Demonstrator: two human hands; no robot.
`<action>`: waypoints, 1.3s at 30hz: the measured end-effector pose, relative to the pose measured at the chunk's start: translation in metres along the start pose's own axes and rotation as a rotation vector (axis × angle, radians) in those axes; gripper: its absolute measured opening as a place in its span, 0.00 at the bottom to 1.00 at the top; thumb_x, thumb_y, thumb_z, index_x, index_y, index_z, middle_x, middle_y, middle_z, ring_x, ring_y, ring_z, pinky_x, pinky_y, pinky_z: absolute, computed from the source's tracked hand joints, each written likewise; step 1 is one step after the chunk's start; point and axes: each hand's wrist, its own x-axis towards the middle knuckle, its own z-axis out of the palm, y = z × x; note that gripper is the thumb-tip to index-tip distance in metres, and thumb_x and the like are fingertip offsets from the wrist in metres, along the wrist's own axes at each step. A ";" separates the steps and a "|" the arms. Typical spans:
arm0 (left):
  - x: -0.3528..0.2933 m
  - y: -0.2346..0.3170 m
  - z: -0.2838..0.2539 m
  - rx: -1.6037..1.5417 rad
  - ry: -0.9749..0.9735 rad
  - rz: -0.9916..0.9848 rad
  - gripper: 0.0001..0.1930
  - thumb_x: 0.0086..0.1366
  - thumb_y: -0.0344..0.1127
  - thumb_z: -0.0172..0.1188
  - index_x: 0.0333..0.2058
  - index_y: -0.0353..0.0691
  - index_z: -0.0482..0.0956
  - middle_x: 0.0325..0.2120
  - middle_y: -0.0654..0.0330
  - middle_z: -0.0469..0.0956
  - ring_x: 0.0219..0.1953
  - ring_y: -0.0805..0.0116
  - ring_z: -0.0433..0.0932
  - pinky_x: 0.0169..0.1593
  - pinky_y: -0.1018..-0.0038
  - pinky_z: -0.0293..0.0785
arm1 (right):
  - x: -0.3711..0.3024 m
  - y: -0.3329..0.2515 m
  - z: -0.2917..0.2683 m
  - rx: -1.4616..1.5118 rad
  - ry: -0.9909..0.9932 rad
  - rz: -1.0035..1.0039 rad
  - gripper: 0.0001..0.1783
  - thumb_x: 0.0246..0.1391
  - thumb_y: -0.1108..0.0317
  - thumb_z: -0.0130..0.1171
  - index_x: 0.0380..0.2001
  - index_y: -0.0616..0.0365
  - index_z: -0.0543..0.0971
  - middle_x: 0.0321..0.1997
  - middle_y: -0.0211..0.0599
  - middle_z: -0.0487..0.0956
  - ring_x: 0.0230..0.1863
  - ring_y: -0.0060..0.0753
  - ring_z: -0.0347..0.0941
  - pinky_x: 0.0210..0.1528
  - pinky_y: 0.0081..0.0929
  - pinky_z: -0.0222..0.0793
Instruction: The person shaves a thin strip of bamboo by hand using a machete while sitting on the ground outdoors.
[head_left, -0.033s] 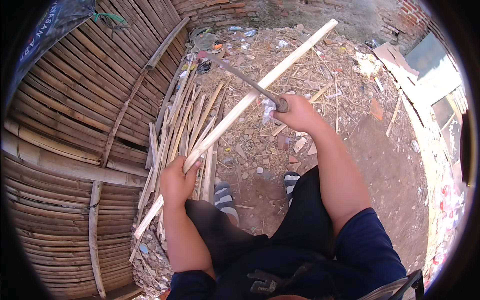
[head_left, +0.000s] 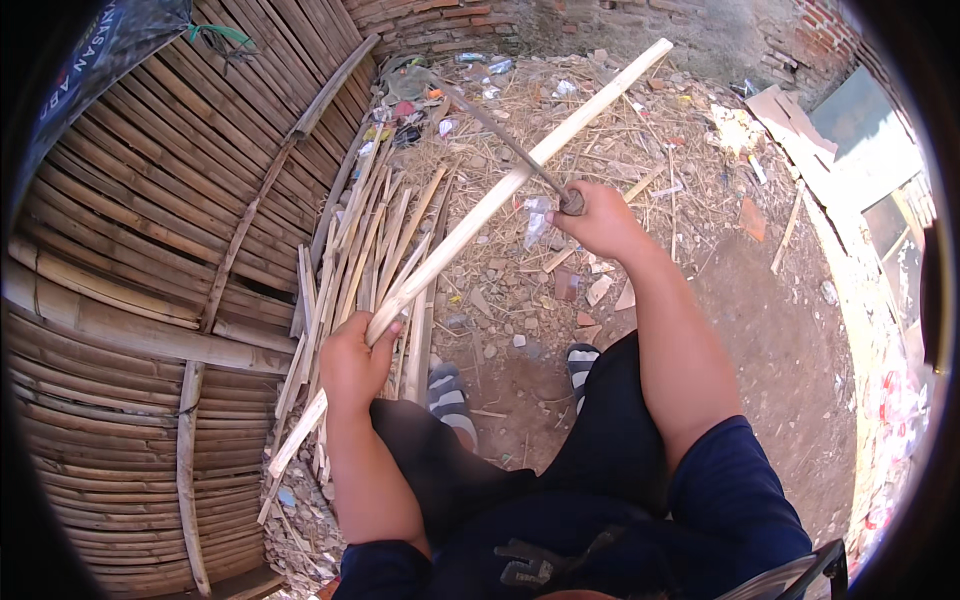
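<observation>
Two full hands on you right now: your left hand [head_left: 352,365] has its fingers curled around a pale strip [head_left: 455,243], thumb on the side facing your other hand, and your right hand [head_left: 603,222] is clenched on the handle of a long-bladed tool [head_left: 497,130]. The strip runs slantwise, a short tail poking out behind your left fingers and a much longer run stretching out ahead of them, past your right fingers to its far tip. The blade crosses it just beyond your right fingertips; can't tell if the edge actually touches. Looks like split wood or bamboo to me, so I'd guess light for its length, pretty stiff with a bit of spring out at the far end, and not slippery, though raw edges could be splintery. With that much hanging ahead of your left fingers, I'd expect it to feel tip-heavy and want to twist, so a snug wrap beats a pinch, and gripping nearer the middle would balance better, provided your fingers stay well clear of the blade. More strips [head_left: 370,240] lie in a loose pile just beyond your left knuckles, mostly thinner-looking.
</observation>
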 end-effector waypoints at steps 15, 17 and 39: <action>0.001 0.004 -0.001 -0.159 -0.139 -0.075 0.20 0.69 0.49 0.68 0.35 0.34 0.80 0.24 0.43 0.80 0.29 0.40 0.81 0.33 0.55 0.73 | -0.008 -0.009 -0.013 0.048 0.015 0.026 0.20 0.54 0.53 0.74 0.41 0.58 0.84 0.33 0.51 0.85 0.38 0.53 0.84 0.45 0.46 0.77; 0.002 0.006 0.000 -0.154 -0.127 -0.067 0.20 0.70 0.49 0.67 0.35 0.34 0.80 0.24 0.43 0.80 0.28 0.40 0.80 0.33 0.56 0.73 | -0.008 -0.008 -0.012 0.082 0.045 0.070 0.20 0.54 0.54 0.74 0.43 0.58 0.84 0.35 0.51 0.85 0.40 0.55 0.84 0.46 0.47 0.77; 0.002 0.007 0.014 -0.166 -0.128 -0.011 0.20 0.69 0.49 0.68 0.35 0.34 0.80 0.24 0.43 0.80 0.29 0.39 0.81 0.33 0.55 0.74 | -0.028 -0.037 0.035 -0.231 -0.247 -0.279 0.23 0.54 0.52 0.75 0.44 0.58 0.84 0.33 0.54 0.84 0.38 0.58 0.83 0.43 0.47 0.77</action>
